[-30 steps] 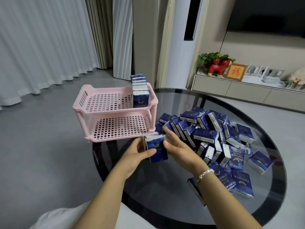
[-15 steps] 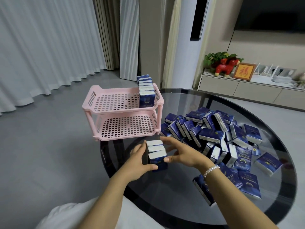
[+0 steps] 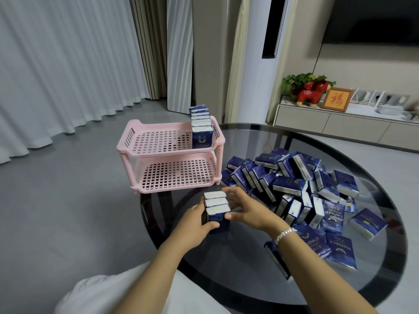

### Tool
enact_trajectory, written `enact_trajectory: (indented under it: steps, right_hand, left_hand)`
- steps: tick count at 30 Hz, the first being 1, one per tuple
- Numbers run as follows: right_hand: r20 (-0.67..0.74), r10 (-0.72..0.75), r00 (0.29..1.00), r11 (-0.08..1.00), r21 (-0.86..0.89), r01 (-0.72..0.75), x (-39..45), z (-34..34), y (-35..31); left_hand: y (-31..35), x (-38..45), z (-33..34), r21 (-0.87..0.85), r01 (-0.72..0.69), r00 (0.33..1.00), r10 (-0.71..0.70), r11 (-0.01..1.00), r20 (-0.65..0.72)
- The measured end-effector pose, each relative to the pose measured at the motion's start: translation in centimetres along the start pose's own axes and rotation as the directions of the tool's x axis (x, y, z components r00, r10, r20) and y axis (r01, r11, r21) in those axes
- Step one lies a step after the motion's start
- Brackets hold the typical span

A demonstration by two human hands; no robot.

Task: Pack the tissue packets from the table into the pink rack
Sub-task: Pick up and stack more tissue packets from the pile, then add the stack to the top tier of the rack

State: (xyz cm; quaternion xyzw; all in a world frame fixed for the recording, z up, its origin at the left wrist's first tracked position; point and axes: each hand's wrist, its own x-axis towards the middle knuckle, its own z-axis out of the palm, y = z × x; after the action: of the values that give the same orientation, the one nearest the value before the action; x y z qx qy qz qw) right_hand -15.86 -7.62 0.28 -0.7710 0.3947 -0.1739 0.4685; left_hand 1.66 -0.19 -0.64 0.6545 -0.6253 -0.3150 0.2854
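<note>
Bare forearms, a pearl-like bracelet (image 3: 285,234) (right wrist), possibly white clothing (image 3: 118,291).

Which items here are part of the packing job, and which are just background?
Job:
- pink rack, a row of packets in its top tier
- stack of packets held between left hand and right hand
- loose pile on the glass table

Background:
- curtains
- red figurine
- framed picture
- TV
</note>
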Motion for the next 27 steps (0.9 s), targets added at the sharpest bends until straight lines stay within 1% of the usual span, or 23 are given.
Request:
enact_trajectory:
  steps: [3,6,8,11,15,17,23,27]
  right_hand:
    - [-0.008,0.006,1.0,1.0,-0.008,-0.006,-0.3,0.1,-0.6]
    - [-0.029,-0.015,0.999,0.998,0.059,0.017,-0.5,-0.2,-1.7]
    - [-0.039,-0.038,0.999,0.994,0.102,0.042,-0.4,-0.7,-2.7]
    - [-0.048,-0.084,0.995,0.988,0.123,0.09,-0.1,-1.6,-5.0]
    - [-0.093,-0.163,0.982,0.983,0.074,0.17,0.5,-2.8,-9.0]
    - [-0.108,-0.199,0.974,0.978,0.045,0.205,0.9,-3.4,-11.0]
    - [-0.104,-0.263,0.959,0.964,0.013,0.266,3.8,-4.8,-16.1]
    - [-0.126,-0.291,0.948,0.954,-0.106,0.279,7.2,-5.3,-18.0]
  left_hand:
    - [0.4,-0.3,-0.1,0.026,-0.001,1.0,0.001,1.0,-0.011]
    - [0.7,-0.6,-1.1,-0.004,-0.007,1.0,0.007,1.0,-0.016]
    - [1.1,-0.7,-2.2,0.008,-0.037,0.998,0.037,0.999,-0.048]
    - [2.2,-0.8,-4.0,0.073,-0.093,0.992,0.098,0.993,-0.074]
    - [3.9,-0.5,-7.3,0.183,-0.161,0.976,0.184,0.97,-0.118]
    - [4.8,-0.2,-9.0,0.204,-0.176,0.968,0.207,0.963,-0.141]
    - [6.3,1.6,-14.6,0.181,-0.202,0.954,0.235,0.962,-0.185]
    - [6.7,3.2,-17.9,0.112,-0.214,0.946,0.234,0.97,-0.224]
